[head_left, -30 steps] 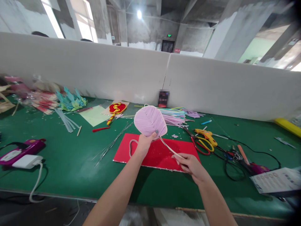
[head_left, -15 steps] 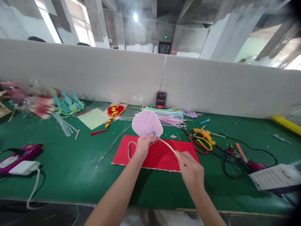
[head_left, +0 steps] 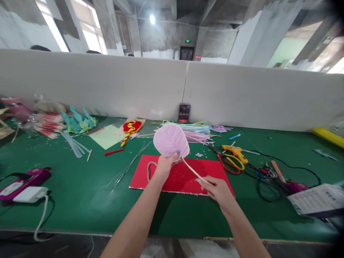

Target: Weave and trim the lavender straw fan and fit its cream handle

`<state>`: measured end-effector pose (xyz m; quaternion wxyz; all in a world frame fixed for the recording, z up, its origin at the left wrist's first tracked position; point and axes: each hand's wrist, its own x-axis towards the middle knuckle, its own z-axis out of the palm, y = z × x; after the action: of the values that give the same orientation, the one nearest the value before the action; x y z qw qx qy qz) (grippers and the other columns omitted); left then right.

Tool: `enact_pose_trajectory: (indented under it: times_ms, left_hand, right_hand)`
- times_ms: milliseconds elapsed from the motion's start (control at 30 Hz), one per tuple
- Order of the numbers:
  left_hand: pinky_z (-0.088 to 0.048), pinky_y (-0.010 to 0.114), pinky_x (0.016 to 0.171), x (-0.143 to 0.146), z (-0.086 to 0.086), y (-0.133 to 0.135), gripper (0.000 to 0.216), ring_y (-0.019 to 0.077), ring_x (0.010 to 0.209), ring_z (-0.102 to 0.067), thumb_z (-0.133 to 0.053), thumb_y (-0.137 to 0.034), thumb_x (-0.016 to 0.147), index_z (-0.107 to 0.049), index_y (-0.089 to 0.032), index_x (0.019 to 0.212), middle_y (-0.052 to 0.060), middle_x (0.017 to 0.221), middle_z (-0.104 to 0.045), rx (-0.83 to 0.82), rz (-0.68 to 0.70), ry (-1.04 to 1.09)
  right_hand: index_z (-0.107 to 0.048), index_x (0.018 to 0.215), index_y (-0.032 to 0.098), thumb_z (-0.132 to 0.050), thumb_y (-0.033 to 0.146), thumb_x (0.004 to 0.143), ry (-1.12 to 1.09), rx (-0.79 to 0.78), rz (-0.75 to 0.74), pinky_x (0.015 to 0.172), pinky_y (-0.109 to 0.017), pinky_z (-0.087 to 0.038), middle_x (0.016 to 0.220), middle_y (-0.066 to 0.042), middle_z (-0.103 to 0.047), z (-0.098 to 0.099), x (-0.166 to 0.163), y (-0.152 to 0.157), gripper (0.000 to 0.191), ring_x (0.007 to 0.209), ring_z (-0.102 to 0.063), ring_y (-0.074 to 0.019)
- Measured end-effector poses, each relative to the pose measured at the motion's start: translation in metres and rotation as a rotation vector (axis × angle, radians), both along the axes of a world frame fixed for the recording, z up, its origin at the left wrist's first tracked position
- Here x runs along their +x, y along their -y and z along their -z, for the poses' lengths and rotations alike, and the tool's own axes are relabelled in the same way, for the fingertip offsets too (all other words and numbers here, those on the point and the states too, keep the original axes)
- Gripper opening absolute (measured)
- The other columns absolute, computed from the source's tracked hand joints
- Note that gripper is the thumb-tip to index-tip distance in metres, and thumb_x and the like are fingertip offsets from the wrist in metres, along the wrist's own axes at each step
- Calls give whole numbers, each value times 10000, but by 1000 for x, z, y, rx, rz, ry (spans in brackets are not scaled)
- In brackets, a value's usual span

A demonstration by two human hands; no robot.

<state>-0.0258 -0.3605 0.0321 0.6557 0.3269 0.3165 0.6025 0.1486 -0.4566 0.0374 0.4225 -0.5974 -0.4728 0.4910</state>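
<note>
A lilac, leaf-shaped piece with ribbed rows and a cream edging is held up above the red board. My left hand is closed on its lower edge, thumb on the front face. From its base a thin cream stem runs down to the right. My right hand pinches this stem near its far end, over the right part of the board. A loop of pale cord lies on the board beside my left wrist.
Lilac and pastel pipe cleaners lie behind. On the right are scissors, a yellow glue gun and a dark cable. Thin wires, a red-and-yellow ornament and a purple power strip are leftward.
The leaf-shaped piece and my left hand have shifted slightly right. My right hand has turned, its fingers now pinching the stem from the side with the grip loosened.
</note>
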Motion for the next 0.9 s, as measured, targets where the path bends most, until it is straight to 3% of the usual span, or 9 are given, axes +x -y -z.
enact_pose_trajectory:
  times_ms: [133,267,367,533,667,767,900]
  left_hand:
    - [-476,416,876,-3,-1,1,481,255,966,-614,-776,-253,558,-655,-122,1004,113,1056,-666,13,22,-74]
    - [-424,398,938,-4,3,1,464,251,1037,-579,-766,-269,575,-657,-116,1000,116,1085,-653,56,12,-159]
    - [-411,401,950,-3,6,1,479,243,1022,-588,-761,-283,584,-650,-125,1022,114,1074,-659,54,-19,-166]
    - [-439,411,923,1,7,0,490,238,952,-622,-773,-281,559,-657,-137,1013,105,1041,-673,27,-59,-106]
    - [-483,410,875,3,7,1,467,239,920,-635,-768,-264,568,-659,-134,1004,100,1033,-676,23,-61,-54]
    - [-503,418,845,4,5,1,481,244,890,-646,-761,-246,583,-644,-133,1035,103,1032,-676,22,-47,-11]
    - [-513,425,828,3,2,0,487,246,865,-653,-765,-224,577,-640,-127,1038,106,1029,-676,-14,-68,30]
  right_hand:
    - [-682,732,144,-696,444,618,-269,-220,-109,344,-203,-81,515,55,-467,4,6,-1,322,308,-201,11]
    - [-681,743,142,-690,434,627,-282,-234,-125,340,-198,-77,531,47,-486,6,8,-1,314,302,-207,14]
    - [-698,789,152,-663,436,663,-95,-117,-45,349,-191,-144,540,35,-490,3,6,0,313,345,-271,-14]
    - [-709,752,175,-595,388,744,302,277,74,515,-227,-390,623,-14,-560,0,-2,6,242,566,-507,-129]
    - [-693,819,185,-496,320,833,568,506,129,628,-233,-420,690,-25,-592,5,-7,10,239,645,-558,-141]
    - [-683,887,196,-453,284,864,697,593,151,677,-226,-427,709,-27,-607,10,-8,10,247,673,-581,-137]
    - [-672,883,201,-451,316,866,699,600,126,681,-232,-445,746,-40,-630,14,-7,4,250,688,-600,-147]
